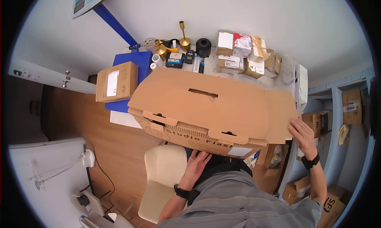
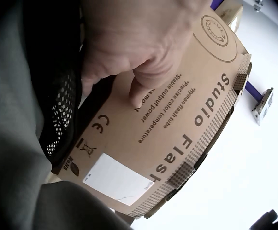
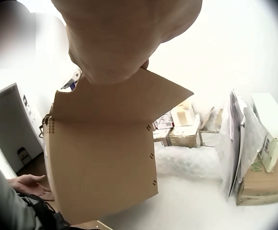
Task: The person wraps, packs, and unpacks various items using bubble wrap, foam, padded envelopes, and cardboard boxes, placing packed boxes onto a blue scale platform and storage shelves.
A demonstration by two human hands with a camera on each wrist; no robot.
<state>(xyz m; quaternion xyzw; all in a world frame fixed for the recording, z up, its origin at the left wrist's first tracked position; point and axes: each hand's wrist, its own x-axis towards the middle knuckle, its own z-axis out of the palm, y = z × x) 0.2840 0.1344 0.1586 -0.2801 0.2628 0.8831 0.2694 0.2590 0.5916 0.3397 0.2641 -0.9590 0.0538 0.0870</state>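
Observation:
A long brown cardboard box (image 1: 198,105) printed "Studio Flash" fills the middle of the head view, its closed lid facing up with a slot cut in it. At its right end a side flap (image 1: 279,114) sticks out; the right wrist view shows this flap (image 3: 115,98) standing up from the end panel. My right hand (image 1: 303,136) pinches the flap's outer edge. Low at the printed front, my left hand (image 1: 195,166) touches the box with fingers extended. In the left wrist view the left thumb lies against the printed face (image 2: 172,124); the other fingers are mostly hidden.
Behind the box, the table holds small parcels (image 1: 234,63), gold candlesticks (image 1: 184,43) and a black cylinder (image 1: 203,48). Another carton (image 1: 117,83) sits on a blue scale (image 1: 141,61) at left. A cream chair (image 1: 164,164) stands below; shelves (image 1: 337,109) line the right.

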